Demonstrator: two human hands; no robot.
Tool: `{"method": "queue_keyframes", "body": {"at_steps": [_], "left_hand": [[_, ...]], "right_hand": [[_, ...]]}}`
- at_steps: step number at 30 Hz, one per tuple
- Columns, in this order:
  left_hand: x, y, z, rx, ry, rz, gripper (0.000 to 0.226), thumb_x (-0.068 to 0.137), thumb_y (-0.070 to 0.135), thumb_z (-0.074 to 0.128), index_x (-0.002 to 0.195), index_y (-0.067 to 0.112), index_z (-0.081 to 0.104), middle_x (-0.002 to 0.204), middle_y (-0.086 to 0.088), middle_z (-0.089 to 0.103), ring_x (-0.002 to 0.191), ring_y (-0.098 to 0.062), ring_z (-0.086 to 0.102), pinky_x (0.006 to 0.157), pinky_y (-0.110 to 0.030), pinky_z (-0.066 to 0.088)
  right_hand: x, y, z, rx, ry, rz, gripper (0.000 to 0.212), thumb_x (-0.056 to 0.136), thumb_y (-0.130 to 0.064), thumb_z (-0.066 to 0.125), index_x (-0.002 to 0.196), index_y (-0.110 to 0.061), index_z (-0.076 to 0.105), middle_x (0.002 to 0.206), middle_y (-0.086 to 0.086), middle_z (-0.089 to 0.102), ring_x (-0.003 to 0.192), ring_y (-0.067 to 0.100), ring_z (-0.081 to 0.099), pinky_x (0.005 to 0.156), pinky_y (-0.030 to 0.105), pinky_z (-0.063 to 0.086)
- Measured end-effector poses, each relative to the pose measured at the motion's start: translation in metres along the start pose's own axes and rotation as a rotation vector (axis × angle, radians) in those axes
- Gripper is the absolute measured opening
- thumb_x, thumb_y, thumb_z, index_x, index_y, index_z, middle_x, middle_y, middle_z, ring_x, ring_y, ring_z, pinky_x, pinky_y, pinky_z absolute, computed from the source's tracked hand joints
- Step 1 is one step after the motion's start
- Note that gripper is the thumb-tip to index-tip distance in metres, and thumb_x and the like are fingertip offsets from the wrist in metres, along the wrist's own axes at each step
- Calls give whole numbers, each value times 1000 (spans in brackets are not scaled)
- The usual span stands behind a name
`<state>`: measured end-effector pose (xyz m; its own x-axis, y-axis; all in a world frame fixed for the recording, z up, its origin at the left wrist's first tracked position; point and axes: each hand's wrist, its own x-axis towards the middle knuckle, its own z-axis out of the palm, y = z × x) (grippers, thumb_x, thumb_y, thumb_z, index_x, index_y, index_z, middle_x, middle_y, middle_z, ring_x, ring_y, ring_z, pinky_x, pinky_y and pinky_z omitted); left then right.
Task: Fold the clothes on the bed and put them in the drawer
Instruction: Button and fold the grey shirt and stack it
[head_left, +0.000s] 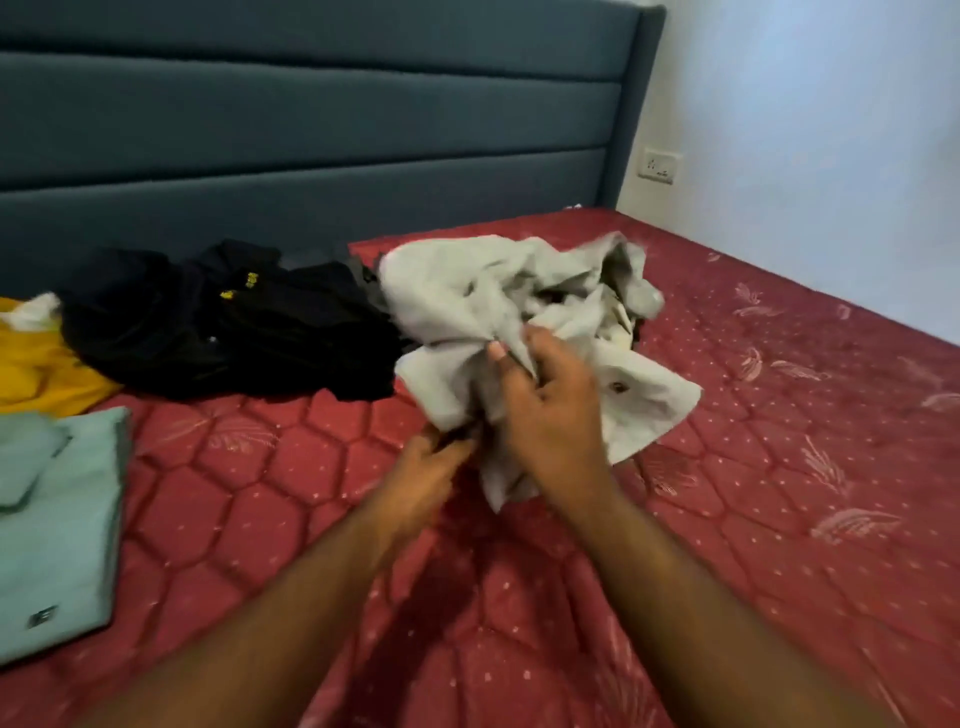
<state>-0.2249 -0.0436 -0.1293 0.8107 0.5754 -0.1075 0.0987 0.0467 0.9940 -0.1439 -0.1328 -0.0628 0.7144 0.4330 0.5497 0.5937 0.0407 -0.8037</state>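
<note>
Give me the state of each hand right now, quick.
Left hand: closed, gripping the lower edge of the grey garment.
Right hand: closed, pinching a fold of the same grey garment.

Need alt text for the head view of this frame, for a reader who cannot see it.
Both hands, left hand and right hand, grip a crumpled grey garment above a red quilted mattress. A black clothes pile and yellow garment lie to the left, with a folded pale green garment nearer the camera.
</note>
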Motion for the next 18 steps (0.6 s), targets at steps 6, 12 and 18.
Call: {"method": "queue_keyframes", "body": {"at_steps": [6,12,18], "left_hand": [[-199,18,-77,-209,392,79,91,38,59,93,108,11,62,94,2,70,66,8,66,57,-8,50],[-321,11,-121,-148,681,103,14,91,-1,59,101,2,68,88,-2,75,92,-18,69,64,-9,47],[-362,27,-144,-530,552,-72,23,98,10,49,106,0,68,83,-15,74,62,-20,67,44,-26,52]], "right_hand": [[-128,-138,44,464,-181,91,23,88,-26,65,111,-28,64,102,-10,70,97,8,66,87,31,53],[-226,-175,78,-20,-295,-210,52,85,-46,57,134,-44,38,142,-11,41,132,4,37,109,26,30],[-291,-184,62,-305,-448,-614,35,71,-57,63,98,-35,65,105,-19,58,96,6,59,77,25,47]]}}
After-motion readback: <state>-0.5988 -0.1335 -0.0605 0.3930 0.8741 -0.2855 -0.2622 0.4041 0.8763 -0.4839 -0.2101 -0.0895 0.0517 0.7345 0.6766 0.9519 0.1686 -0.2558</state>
